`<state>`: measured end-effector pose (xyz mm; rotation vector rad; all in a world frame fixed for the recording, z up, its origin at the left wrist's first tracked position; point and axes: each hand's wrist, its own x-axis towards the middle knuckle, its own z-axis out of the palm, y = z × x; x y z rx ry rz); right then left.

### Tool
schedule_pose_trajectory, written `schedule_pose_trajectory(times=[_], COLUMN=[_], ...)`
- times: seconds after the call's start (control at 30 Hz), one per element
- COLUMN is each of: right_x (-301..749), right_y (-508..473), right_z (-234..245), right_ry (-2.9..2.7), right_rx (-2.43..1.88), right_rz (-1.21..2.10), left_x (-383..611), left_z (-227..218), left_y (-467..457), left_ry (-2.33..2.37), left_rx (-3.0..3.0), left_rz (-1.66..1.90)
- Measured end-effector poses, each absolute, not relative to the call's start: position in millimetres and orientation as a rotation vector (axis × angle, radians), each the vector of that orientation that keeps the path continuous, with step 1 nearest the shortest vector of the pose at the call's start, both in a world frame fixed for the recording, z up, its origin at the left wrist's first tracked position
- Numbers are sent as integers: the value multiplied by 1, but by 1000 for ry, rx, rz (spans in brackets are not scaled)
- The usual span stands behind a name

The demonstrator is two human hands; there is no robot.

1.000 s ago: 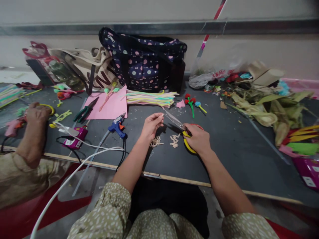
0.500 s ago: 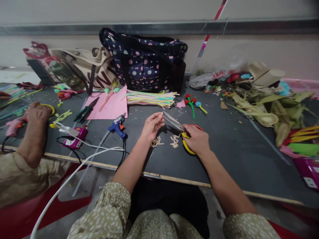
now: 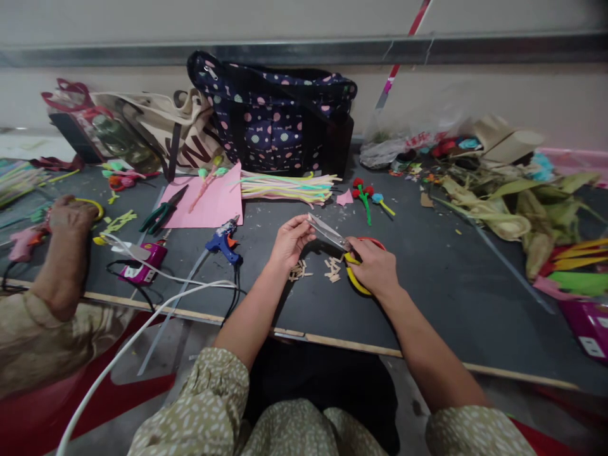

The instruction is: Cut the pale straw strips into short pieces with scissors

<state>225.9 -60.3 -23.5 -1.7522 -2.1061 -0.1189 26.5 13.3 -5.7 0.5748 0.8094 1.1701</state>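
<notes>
Yellow-and-red scissors (image 3: 335, 237): sitting in the right hand (image 3: 375, 263) just over the dark table (image 3: 427, 310), steel blades slanting away and leftward, tips coming right up to the left hand (image 3: 292, 244); how wide those blades are parting is hard to call.
Right hand: curling firmly round the handles, fingers hiding part of the loops.
Left hand: pinching, thumb and forefinger closing together on what is looking like a tiny pale piece (image 3: 309, 217), too small to make out properly.
Beige bits: lying in two little heaps, the left heap (image 3: 299, 273) just beside the left wrist, the right heap (image 3: 333, 276) sitting between the hands, near the yellow loop.
Blue glue gun (image 3: 221, 244): resting left of the left forearm, its nozzle pointing at the pink sheet (image 3: 216, 212).
Striped bundle: pale, yellow and green strips (image 3: 287, 188) are stretching out before the spotted bag (image 3: 275, 126).
Red pompoms: clustering on a green stem (image 3: 365, 206), lying beyond the scissors.
Co-worker's hand (image 3: 71, 216): resting far over on the left.
</notes>
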Motion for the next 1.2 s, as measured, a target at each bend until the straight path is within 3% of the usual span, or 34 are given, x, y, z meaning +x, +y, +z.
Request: schedule_pose_trajectory(times=[1.2], right_x=[226], right_y=[-61], right_z=[-28], right_ry=[-2088], right_rx=[-1714], right_rz=[-267], left_x=[29], left_z=[-2], left_y=[12], left_ry=[793], left_rx=[402], left_rz=[1184])
